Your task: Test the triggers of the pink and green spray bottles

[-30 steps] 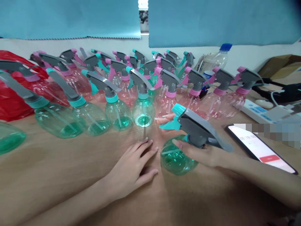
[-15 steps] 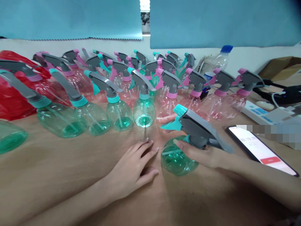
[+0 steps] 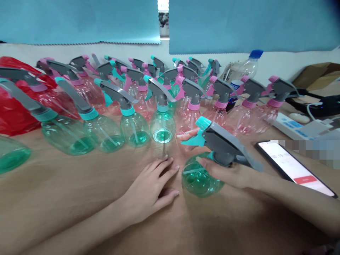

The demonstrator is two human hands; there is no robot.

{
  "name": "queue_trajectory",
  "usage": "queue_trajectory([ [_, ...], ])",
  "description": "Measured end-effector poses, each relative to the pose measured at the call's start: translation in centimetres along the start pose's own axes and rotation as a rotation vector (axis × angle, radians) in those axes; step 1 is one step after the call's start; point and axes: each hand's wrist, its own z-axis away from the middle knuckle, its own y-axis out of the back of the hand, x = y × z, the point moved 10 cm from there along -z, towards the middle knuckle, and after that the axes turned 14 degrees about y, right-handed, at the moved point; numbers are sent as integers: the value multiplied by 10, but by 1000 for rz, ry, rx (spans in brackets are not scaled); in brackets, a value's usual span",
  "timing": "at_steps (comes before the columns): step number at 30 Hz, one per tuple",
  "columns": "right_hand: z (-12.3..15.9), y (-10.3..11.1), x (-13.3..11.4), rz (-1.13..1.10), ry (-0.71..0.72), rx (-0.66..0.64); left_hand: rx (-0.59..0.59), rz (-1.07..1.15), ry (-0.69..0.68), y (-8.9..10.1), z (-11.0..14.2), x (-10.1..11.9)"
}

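My right hand is wrapped round the neck of a green spray bottle with a grey and turquoise trigger head. The bottle leans to the right, its nozzle pointing left, and some fingers show behind the trigger. My left hand lies palm down on the wooden table, fingers spread, a little left of that bottle and not touching it. Just beyond stand more green spray bottles, the nearest being one upright bottle and another bottle beside it.
Several pink spray bottles crowd behind. At left sits a red plastic bag. A phone, a white power strip, cables and a cardboard box are at right. A blue-capped plastic bottle stands near the wall.
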Motion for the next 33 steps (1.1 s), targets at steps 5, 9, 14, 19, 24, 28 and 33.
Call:
queue_trajectory([
  [5, 0, 0, -4, 68, 49, -25, 0, 1, 3, 0, 0, 0],
  [9, 1, 2, -5, 78, 68, -7, -9, -3, 6, 0, 0, 0],
  [14, 3, 1, -3, 61, 61, -7, -5, -13, -2, -1, 0, 0],
  [19, 2, 1, -2, 48, 42, -3, -8, -11, 0, -1, 1, 0],
  [24, 1, 1, 0, 64, 17, -9, -2, 0, -2, 1, 1, 0],
  [28, 0, 1, -1, 84, 2, -12, 4, -1, -4, 0, 0, 0],
  [33, -3, 0, -6, 124, 14, -47, -1, -7, 1, 0, 0, 1],
])
